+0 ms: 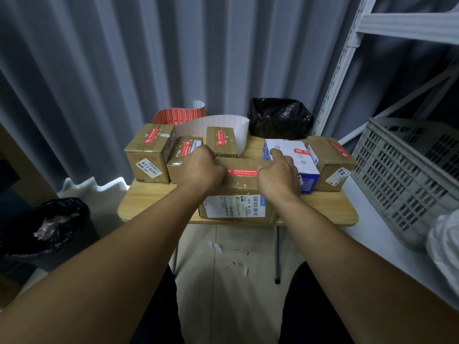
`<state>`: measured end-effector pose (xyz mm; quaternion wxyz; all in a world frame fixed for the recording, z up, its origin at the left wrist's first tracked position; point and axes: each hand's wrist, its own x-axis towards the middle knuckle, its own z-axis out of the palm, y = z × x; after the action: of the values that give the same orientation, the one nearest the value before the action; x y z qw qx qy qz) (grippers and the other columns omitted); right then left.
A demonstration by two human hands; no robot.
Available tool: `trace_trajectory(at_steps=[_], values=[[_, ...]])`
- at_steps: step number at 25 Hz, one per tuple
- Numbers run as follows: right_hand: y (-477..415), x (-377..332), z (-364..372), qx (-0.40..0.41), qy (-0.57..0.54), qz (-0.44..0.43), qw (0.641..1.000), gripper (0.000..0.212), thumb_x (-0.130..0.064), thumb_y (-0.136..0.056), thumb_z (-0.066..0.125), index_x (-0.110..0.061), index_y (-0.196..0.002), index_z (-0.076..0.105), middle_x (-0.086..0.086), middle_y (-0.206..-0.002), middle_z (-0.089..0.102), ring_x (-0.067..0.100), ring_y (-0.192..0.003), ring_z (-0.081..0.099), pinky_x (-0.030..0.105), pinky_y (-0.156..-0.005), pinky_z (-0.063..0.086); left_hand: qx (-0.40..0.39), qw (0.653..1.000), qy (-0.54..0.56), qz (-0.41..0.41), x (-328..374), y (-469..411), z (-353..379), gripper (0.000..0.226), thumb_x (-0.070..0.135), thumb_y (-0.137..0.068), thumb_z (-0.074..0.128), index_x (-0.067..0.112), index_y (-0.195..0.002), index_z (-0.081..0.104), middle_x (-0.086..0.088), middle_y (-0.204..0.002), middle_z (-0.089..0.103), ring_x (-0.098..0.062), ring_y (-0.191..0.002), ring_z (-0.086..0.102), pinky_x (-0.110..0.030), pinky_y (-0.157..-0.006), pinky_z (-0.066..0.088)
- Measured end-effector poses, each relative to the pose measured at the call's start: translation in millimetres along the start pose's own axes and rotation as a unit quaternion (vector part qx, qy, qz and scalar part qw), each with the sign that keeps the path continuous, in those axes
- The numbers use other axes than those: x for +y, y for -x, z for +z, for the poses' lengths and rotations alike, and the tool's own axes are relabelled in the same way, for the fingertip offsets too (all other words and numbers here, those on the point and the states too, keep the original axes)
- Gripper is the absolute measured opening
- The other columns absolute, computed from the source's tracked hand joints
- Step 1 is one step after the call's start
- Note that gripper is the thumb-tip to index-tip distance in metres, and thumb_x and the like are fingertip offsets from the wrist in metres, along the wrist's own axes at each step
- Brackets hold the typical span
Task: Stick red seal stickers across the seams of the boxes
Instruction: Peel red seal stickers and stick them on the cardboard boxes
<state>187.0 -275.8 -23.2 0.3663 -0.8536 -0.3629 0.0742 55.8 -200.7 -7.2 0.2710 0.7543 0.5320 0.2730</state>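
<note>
A wide cardboard box [238,192] lies at the front of the small wooden table [154,202], with a red seal sticker [242,172] across its top. My left hand [205,167] presses down on the box's left top with curled fingers. My right hand [279,173] rests on the right top, its index finger stretched toward a white and blue box [298,155]. Three smaller cardboard boxes [149,152] at the back left and one [331,165] at the right carry red stickers. A curled strip of red stickers [178,114] with white backing paper [216,125] stands behind them.
A black plastic bag [279,117] sits at the table's back right. A grey plastic crate [407,175] lies on a white surface to the right, under a metal shelf frame [347,60]. A black-lined bin [49,224] stands on the floor at the left. Grey curtains hang behind.
</note>
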Motion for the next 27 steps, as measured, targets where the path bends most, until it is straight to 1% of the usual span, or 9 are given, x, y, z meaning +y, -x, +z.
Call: trace_trajectory(at_steps=[4,7,9,10,12,14,16,22,27], values=[[-5,-5,-5,-0.009,-0.012,0.047,0.999,0.055,-0.033,-0.100,0.049,-0.016,-0.150,0.034,0.010,-0.149,0.042,0.033,-0.134,0.042,0.050,-0.104,0.044,-0.004,1.000,0.016,-0.003,-2,-3,-1,0.025,0.019,-0.089,0.069,0.017,-0.113,0.062,-0.001,-0.098,0.062,-0.022,-0.095,0.064,-0.037,-0.076,0.056],[3,-10,-2,-0.018,0.087,-0.001,0.996,0.064,-0.044,-0.097,0.053,-0.016,-0.151,0.031,0.011,-0.152,0.034,0.033,-0.139,0.033,0.051,-0.106,0.037,-0.008,1.000,0.020,0.006,-1,-2,-2,0.019,0.018,-0.088,0.071,0.021,-0.103,0.059,0.000,-0.096,0.060,-0.021,-0.092,0.062,-0.034,-0.072,0.051],[8,-13,3,-0.015,0.122,-0.033,0.992,0.064,-0.046,-0.099,0.051,-0.016,-0.151,0.031,0.012,-0.153,0.034,0.034,-0.140,0.032,0.052,-0.108,0.035,-0.006,0.999,0.034,0.002,-4,-3,-3,0.020,0.017,-0.088,0.069,0.020,-0.106,0.062,0.000,-0.098,0.061,-0.022,-0.094,0.062,-0.036,-0.077,0.055],[10,-13,5,-0.014,0.132,-0.039,0.990,0.062,-0.047,-0.099,0.049,-0.016,-0.151,0.032,0.013,-0.153,0.034,0.034,-0.140,0.032,0.052,-0.108,0.034,-0.003,0.999,0.054,-0.006,-7,-4,-3,0.020,0.016,-0.088,0.067,0.018,-0.107,0.064,0.000,-0.099,0.062,-0.023,-0.095,0.062,-0.038,-0.081,0.056],[10,-14,6,-0.017,0.145,-0.033,0.989,0.062,-0.051,-0.099,0.048,-0.016,-0.149,0.034,0.014,-0.152,0.036,0.035,-0.139,0.032,0.053,-0.108,0.034,0.010,0.989,0.142,-0.042,-12,-6,-5,0.013,0.010,-0.087,0.062,0.017,-0.097,0.064,-0.003,-0.098,0.066,-0.025,-0.096,0.063,-0.041,-0.087,0.056],[9,-16,8,-0.022,0.159,-0.028,0.987,0.067,-0.057,-0.096,0.049,-0.016,-0.148,0.036,0.015,-0.150,0.037,0.035,-0.138,0.032,0.054,-0.108,0.032,0.017,0.968,0.232,-0.091,-16,-8,-7,0.014,0.005,-0.086,0.055,0.016,-0.086,0.063,-0.005,-0.090,0.065,-0.026,-0.091,0.063,-0.038,-0.083,0.055],[9,-19,9,-0.024,0.178,-0.034,0.983,0.072,-0.062,-0.093,0.048,-0.016,-0.147,0.037,0.015,-0.149,0.038,0.035,-0.137,0.032,0.054,-0.108,0.031,0.010,0.951,0.281,-0.127,-17,-9,-8,0.015,0.002,-0.085,0.052,0.013,-0.085,0.061,-0.006,-0.085,0.061,-0.025,-0.085,0.059,-0.032,-0.072,0.049],[9,-33,18,-0.044,0.205,-0.011,0.978,0.087,-0.076,-0.083,0.048,-0.019,-0.147,0.037,0.017,-0.151,0.036,0.038,-0.137,0.029,0.056,-0.105,0.031,-0.007,0.940,0.306,-0.151,-14,-8,-12,0.016,-0.001,-0.086,0.049,0.012,-0.082,0.057,-0.006,-0.077,0.053,-0.023,-0.074,0.051,-0.029,-0.061,0.036],[11,-43,26,-0.054,0.211,0.010,0.976,0.097,-0.084,-0.074,0.049,-0.020,-0.147,0.037,0.017,-0.152,0.034,0.038,-0.137,0.027,0.056,-0.103,0.028,-0.019,0.947,0.285,-0.145,-15,-10,-13,0.013,0.000,-0.084,0.051,0.009,-0.083,0.060,-0.013,-0.082,0.060,-0.028,-0.078,0.059,-0.032,-0.066,0.046]])
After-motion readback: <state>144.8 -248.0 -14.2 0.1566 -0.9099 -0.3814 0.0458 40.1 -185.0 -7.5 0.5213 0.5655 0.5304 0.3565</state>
